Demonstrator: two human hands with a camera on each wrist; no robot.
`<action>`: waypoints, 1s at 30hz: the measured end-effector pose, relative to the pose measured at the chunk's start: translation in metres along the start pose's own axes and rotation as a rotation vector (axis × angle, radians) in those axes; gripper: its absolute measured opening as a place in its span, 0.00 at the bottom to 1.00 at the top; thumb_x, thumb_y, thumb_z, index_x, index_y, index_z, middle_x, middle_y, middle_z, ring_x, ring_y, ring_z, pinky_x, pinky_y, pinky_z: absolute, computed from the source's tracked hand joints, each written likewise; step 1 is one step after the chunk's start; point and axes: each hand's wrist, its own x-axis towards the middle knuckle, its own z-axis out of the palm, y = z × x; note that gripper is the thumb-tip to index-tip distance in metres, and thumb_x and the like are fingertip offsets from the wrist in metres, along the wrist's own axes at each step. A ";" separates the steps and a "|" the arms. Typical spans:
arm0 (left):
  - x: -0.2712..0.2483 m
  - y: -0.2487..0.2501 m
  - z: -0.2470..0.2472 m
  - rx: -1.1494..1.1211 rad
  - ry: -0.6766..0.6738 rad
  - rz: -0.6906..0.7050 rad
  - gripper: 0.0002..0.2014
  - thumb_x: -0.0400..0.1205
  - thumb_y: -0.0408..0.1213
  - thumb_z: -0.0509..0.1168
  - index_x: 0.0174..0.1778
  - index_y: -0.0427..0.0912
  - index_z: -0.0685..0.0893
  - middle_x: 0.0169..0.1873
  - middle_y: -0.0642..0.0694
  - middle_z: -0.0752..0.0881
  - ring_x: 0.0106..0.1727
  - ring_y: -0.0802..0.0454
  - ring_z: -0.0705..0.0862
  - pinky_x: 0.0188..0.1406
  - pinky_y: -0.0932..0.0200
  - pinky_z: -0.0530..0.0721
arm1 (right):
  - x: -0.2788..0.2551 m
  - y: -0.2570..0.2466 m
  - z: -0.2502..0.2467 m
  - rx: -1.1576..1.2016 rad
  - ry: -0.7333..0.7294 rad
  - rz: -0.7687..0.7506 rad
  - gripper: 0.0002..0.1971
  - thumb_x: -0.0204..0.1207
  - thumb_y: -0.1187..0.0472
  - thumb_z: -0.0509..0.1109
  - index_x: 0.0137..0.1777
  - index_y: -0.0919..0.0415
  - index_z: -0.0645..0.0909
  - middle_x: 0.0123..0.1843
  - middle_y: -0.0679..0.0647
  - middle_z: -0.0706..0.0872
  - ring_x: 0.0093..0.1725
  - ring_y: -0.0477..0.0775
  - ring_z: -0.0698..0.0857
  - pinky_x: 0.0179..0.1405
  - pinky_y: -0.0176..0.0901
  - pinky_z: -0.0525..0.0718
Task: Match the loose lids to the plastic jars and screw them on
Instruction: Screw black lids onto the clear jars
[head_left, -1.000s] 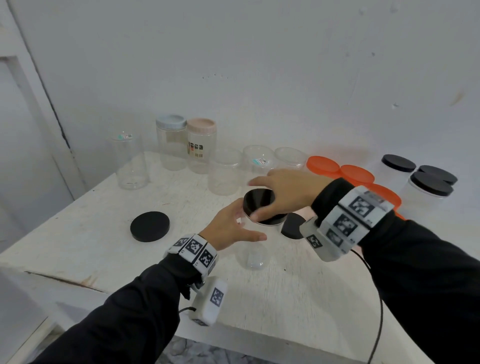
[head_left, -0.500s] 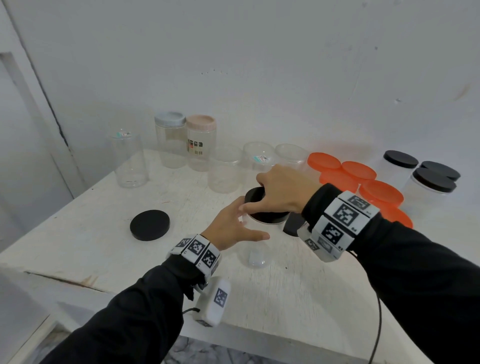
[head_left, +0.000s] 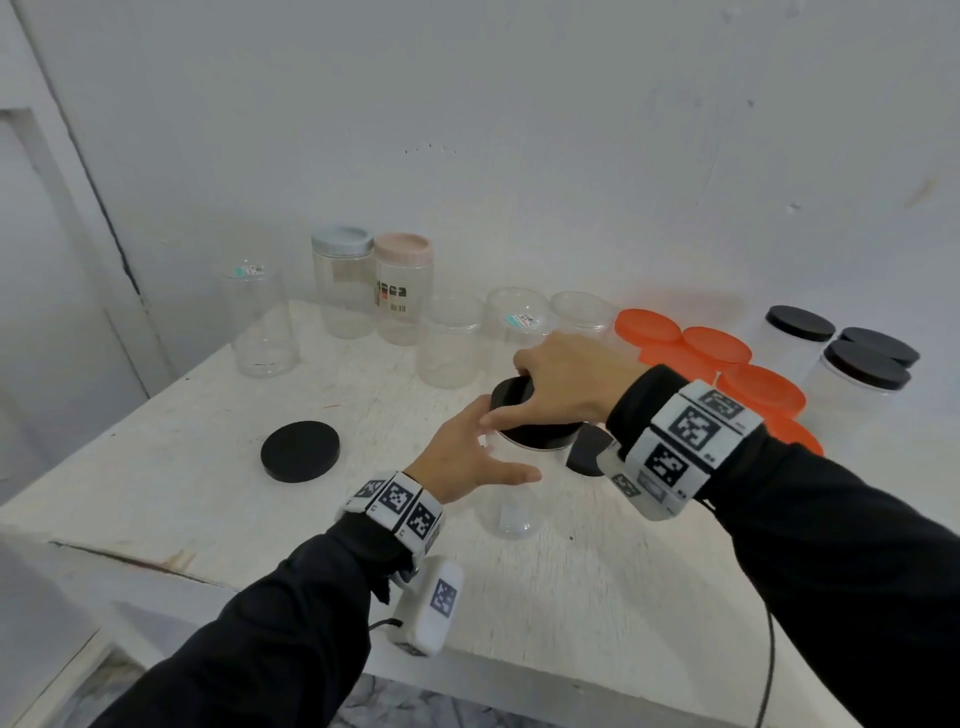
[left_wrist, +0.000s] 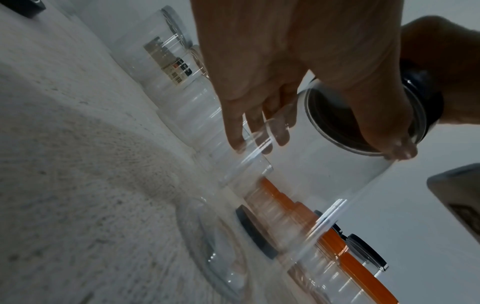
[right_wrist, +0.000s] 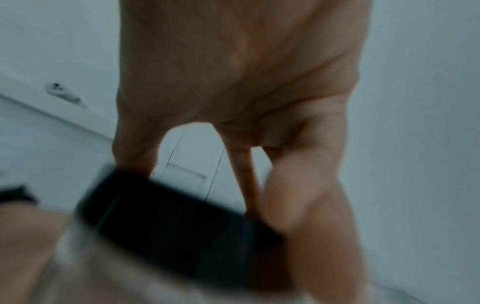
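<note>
Now my left hand (head_left: 467, 457) hugs the clear jar (head_left: 511, 499); my right hand (head_left: 566, 379) grips the black lid (head_left: 535, 423) on top. Keep it flat, twist gently.

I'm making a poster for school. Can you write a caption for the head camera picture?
Right hand sets a round black plastic lid on a clear plastic jar held by the left hand.

Bare plain room, scuffed white table (head_left: 171, 467), stained white wall (head_left: 519, 130)
</note>
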 end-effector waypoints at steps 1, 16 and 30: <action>0.000 0.000 0.000 0.008 0.001 0.003 0.44 0.58 0.46 0.81 0.71 0.53 0.71 0.65 0.60 0.79 0.69 0.62 0.74 0.68 0.54 0.74 | -0.001 0.004 -0.004 0.009 -0.086 -0.008 0.36 0.66 0.25 0.61 0.63 0.54 0.74 0.52 0.52 0.80 0.52 0.56 0.80 0.44 0.43 0.77; 0.000 0.000 -0.001 0.041 0.014 0.014 0.43 0.62 0.42 0.81 0.72 0.53 0.70 0.65 0.59 0.79 0.69 0.62 0.74 0.68 0.55 0.73 | -0.004 0.007 -0.004 0.069 -0.171 -0.061 0.35 0.69 0.31 0.65 0.72 0.48 0.66 0.59 0.53 0.75 0.55 0.54 0.78 0.50 0.44 0.77; -0.003 0.002 0.001 0.081 0.025 0.019 0.45 0.57 0.51 0.81 0.71 0.55 0.71 0.64 0.59 0.80 0.69 0.61 0.75 0.70 0.48 0.74 | -0.011 0.009 -0.006 0.116 -0.167 -0.117 0.39 0.67 0.33 0.70 0.76 0.45 0.65 0.67 0.50 0.76 0.64 0.52 0.76 0.60 0.44 0.75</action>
